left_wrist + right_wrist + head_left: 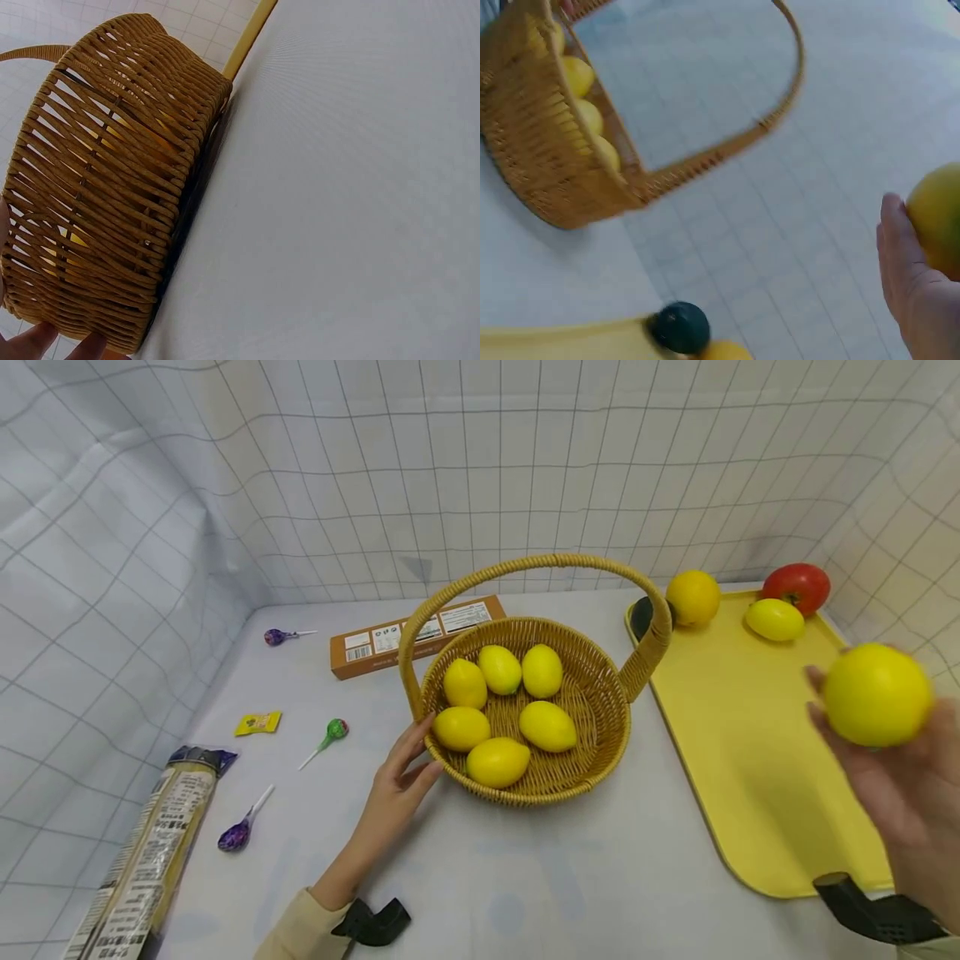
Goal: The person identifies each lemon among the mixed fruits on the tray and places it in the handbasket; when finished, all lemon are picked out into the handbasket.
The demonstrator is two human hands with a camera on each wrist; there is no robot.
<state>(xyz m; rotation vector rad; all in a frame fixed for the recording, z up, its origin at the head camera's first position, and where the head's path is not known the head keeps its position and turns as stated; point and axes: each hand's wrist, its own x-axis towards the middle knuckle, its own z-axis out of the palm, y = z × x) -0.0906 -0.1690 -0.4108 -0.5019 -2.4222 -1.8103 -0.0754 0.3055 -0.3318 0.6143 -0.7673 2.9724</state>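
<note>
A round wicker basket (pixel 592 768) with a tall handle stands mid-table, holding several lemons (pixel 550 727). At its left side my left hand (pixel 401 781) holds the rim, with a finger and the thumb at the edge. In the left wrist view, other fingertips (pixel 46 336) lie at the woven wall. My right hand (pixel 911 777) grips a round yellow fruit (pixel 876 695) above the right side of a yellow tray (pixel 765 752). The right wrist view shows this fruit (pixel 941 217) cut off by the frame edge.
An orange (pixel 693 597), a dark green fruit (pixel 642 617), a lemon (pixel 775 619) and a red fruit (pixel 797 587) lie at the tray's far end. Behind the basket is a brown box (pixel 352 652). Lollipops (pixel 236 835), a yellow candy (pixel 258 722) and a long package (pixel 150 852) lie left.
</note>
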